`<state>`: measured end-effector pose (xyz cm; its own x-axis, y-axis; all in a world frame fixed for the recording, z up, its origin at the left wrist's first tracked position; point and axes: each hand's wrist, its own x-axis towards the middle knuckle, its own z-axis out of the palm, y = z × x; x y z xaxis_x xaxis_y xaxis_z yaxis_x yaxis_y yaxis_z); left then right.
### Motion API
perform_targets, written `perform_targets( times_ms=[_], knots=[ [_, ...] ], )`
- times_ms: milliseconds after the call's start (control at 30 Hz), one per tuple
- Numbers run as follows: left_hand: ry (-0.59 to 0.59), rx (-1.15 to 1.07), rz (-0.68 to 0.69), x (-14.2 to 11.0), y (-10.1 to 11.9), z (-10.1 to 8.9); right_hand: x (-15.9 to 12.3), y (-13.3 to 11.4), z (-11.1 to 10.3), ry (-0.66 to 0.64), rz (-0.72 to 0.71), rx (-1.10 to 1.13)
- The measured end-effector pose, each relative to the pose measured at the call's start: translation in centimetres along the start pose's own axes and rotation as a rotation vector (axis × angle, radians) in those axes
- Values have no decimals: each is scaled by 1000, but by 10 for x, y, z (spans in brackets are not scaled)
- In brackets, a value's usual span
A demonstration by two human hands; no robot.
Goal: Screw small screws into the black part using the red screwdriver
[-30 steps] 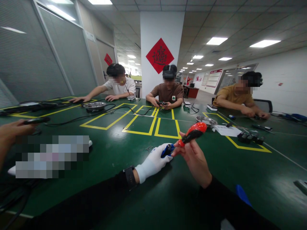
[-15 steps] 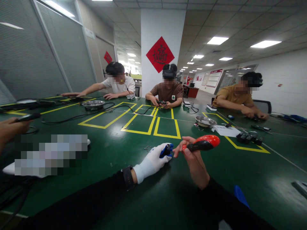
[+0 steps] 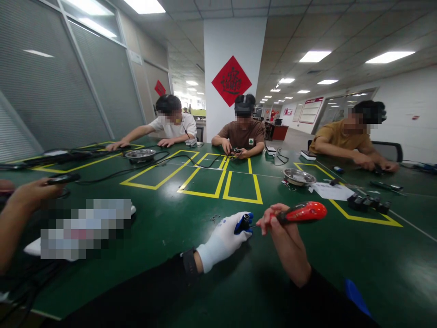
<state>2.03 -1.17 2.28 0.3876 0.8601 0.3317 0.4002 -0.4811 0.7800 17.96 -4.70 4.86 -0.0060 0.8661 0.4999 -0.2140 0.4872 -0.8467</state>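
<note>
My left hand (image 3: 226,236), in a white and blue work glove, is closed around a small black cylindrical part (image 3: 243,223) with a shiny round end. Bare, my right hand (image 3: 280,228) grips a red and black screwdriver (image 3: 306,212) by the front of its handle. Its thin shaft points left, and the tip is at or close to the black part; whether they touch I cannot tell. Several tiny screws (image 3: 214,218) lie on the green table just beyond my left glove.
Steel bowls stand on the table (image 3: 164,282), one at far left (image 3: 139,156), another at right (image 3: 299,176) beside white paper (image 3: 332,190). Black blocks (image 3: 367,202) sit further right. A co-worker's hand (image 3: 37,196) holds a dark tool at left, near a pixelated white object (image 3: 85,230). Several people sit opposite.
The whole view has shifted slightly, so things appear lower and further right. My right hand has drawn back a little from the glove, showing more of the screwdriver's shaft.
</note>
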Motion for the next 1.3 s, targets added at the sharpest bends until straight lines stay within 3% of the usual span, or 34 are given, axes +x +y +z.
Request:
perform_targets(
  times_ms=[200,367,533,700,867,1000,1167,1300],
  knots=[
    [-29,31,22,-1,10,-5,2,-9,-6,-25,-42,-256],
    [-44,108,40,0,14,-6,8,-10,-6,-94,40,21],
    [-35,175,58,-1,14,-5,8,-9,-6,-20,98,166],
    [-56,127,54,-2,11,-7,5,-8,-9,25,100,-41],
    [-78,142,78,-4,7,-10,9,-4,-11,-48,72,30],
    [-90,182,94,-6,3,-11,8,-2,-10,-11,54,71],
    [-49,136,106,-5,0,-7,6,-5,-8,-31,25,-111],
    [-42,87,130,-6,2,-4,4,-4,-4,-72,-2,-59]
  ],
)
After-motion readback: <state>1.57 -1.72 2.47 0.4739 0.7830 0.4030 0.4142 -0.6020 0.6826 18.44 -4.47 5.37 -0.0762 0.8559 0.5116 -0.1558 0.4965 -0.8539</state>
